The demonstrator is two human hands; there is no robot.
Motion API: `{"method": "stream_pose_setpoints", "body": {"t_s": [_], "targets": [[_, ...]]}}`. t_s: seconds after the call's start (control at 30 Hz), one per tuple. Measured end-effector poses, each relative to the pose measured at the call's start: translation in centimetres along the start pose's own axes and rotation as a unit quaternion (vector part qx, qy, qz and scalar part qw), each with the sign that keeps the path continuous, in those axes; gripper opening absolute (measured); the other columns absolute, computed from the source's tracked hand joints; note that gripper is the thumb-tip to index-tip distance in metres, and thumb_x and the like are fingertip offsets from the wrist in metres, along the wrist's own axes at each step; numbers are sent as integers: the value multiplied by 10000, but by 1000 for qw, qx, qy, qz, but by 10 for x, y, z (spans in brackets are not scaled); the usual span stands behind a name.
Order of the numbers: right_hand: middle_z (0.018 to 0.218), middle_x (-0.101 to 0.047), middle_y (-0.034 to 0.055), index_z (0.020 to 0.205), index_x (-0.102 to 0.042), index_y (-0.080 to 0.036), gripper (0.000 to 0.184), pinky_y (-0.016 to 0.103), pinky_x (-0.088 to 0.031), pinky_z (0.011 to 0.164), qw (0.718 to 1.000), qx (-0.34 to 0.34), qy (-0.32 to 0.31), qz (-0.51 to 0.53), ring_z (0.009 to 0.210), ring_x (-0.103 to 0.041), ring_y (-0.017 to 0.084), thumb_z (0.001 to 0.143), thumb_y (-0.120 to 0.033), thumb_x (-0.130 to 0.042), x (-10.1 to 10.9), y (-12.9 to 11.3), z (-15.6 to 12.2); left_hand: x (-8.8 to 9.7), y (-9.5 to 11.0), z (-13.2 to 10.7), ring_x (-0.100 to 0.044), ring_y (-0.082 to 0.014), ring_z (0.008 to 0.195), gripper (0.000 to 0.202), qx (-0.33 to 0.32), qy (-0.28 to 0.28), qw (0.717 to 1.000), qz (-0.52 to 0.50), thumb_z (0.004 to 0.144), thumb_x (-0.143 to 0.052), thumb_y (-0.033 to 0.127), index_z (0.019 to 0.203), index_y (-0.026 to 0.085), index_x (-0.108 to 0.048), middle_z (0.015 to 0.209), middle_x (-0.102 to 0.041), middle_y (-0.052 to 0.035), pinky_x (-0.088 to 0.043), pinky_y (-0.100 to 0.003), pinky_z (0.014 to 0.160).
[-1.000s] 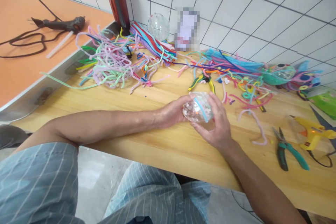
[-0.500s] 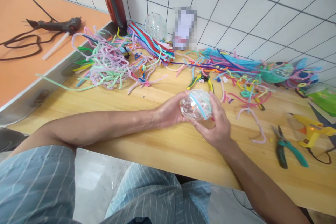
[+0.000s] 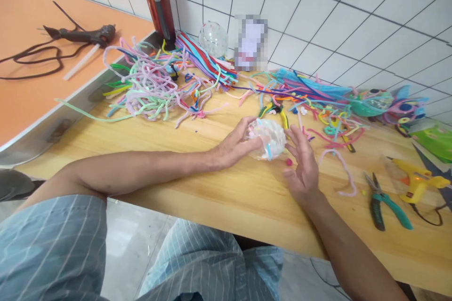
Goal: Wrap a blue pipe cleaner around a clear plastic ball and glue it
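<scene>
A clear plastic ball [image 3: 273,138] with a light-blue strip on it is held above the wooden table [image 3: 197,197]. My left hand [image 3: 240,143] grips it from the left, thumb across its near side. To the right of the ball, my right hand [image 3: 303,167] has its fingers spread and holds nothing; its fingertips are close to the ball, and I cannot tell whether they touch it. A small dark-pink pom-pom [image 3: 289,162] shows between the ball and my right hand. Just behind the ball lie yellow-and-black pliers [image 3: 283,116].
Tangled pipe cleaners [image 3: 151,80] and bundled ones [image 3: 310,87] line the back. Another clear ball [image 3: 213,38], a red flask [image 3: 157,2] and a phone [image 3: 251,42] stand by the wall. Teal-handled pliers [image 3: 384,204] and a yellow glue gun [image 3: 416,176] lie right; a black glue gun [image 3: 83,35] lies left.
My right hand has let go of the ball and drawn off to the right with its fingers opened. The ball has turned in my left hand, whose thumb now lies over it.
</scene>
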State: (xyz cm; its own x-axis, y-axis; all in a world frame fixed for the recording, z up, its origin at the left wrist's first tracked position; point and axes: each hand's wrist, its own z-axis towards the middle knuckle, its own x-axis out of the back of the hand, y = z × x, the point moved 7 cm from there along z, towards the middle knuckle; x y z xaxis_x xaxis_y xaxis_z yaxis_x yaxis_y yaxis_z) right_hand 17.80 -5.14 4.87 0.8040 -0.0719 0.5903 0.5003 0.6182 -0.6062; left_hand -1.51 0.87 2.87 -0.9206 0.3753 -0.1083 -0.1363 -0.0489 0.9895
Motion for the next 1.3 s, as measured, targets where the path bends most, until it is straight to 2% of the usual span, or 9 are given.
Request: {"method": "stream_pose_setpoints", "body": {"t_s": [0.1,0.2,0.3,0.47,0.7,0.87,1.07,1.2,1.3], "targets": [[1752,-445,157,1738,-303,-325,773,561,-591,1161,1000,-2,-15,6,1569,-518,362,1054,-515,-611,0,5,-2,1,18,-5,-511,-365,1494,861,-145,-19,978,147,814,-834,481,1530,161,-478,1568,-546,-202,-391,-534,1303],[1710,-509,171,1733,-319,-298,763,534,-603,1147,999,-16,-39,-14,1531,-569,345,1053,-422,-641,-4,10,-3,-3,19,-9,-491,-387,1524,861,-193,-37,962,189,814,-842,493,1537,189,-486,1587,-534,-212,-361,-572,1327],[1678,-551,173,1720,-353,-288,777,543,-578,1174,997,-27,-54,-39,1509,-596,334,1026,-364,-694,-6,14,-2,-8,11,-10,-489,-403,1527,855,-192,-53,959,202,809,-850,497,1531,206,-498,1578,-545,-213,-352,-606,1328],[1619,-625,141,1697,-413,-321,761,549,-522,1234,997,12,-46,-62,1496,-612,313,1002,-308,-725,-3,10,-1,-13,0,-11,-488,-406,1519,853,-188,-75,961,189,793,-867,436,1522,208,-486,1541,-565,-215,-346,-632,1321],[1613,-632,133,1700,-408,-318,776,536,-545,1217,996,29,-38,-70,1486,-621,313,994,-290,-728,-2,5,-2,-17,1,-10,-524,-393,1459,796,-202,-97,957,182,815,-853,434,1493,233,-489,1486,-590,-188,-382,-623,1293],[1608,-632,143,1703,-402,-305,776,531,-575,1186,995,28,-36,-84,1466,-636,323,995,-291,-720,-4,3,0,-16,3,-11,-539,-372,1442,800,-225,-97,949,199,872,-801,449,1537,209,-425,1480,-578,-202,-429,-593,1259],[1649,-581,156,1735,-320,-304,795,562,-564,1193,994,19,-58,-93,1502,-597,344,1023,-342,-673,-7,2,0,-11,4,-12,-519,-359,1475,803,-205,-99,954,193,889,-797,491,1557,226,-438,1515,-559,-193,-432,-558,1268],[1684,-531,188,1764,-220,-274,947,601,-558,1193,991,23,-75,-109,1522,-569,386,984,-473,-719,-10,-2,-1,-7,5,-12,-554,-352,1436,798,-166,-95,964,183,875,-810,488,1551,236,-468,1511,-574,-174,-451,-540,1252],[1676,-535,192,1768,-196,-277,1028,605,-561,1189,990,18,-71,-120,1510,-577,394,945,-510,-767,-11,-3,-2,-6,5,-13,-567,-355,1426,814,-143,-96,969,178,873,-818,496,1562,239,-470,1521,-578,-171,-462,-536,1242]]}}
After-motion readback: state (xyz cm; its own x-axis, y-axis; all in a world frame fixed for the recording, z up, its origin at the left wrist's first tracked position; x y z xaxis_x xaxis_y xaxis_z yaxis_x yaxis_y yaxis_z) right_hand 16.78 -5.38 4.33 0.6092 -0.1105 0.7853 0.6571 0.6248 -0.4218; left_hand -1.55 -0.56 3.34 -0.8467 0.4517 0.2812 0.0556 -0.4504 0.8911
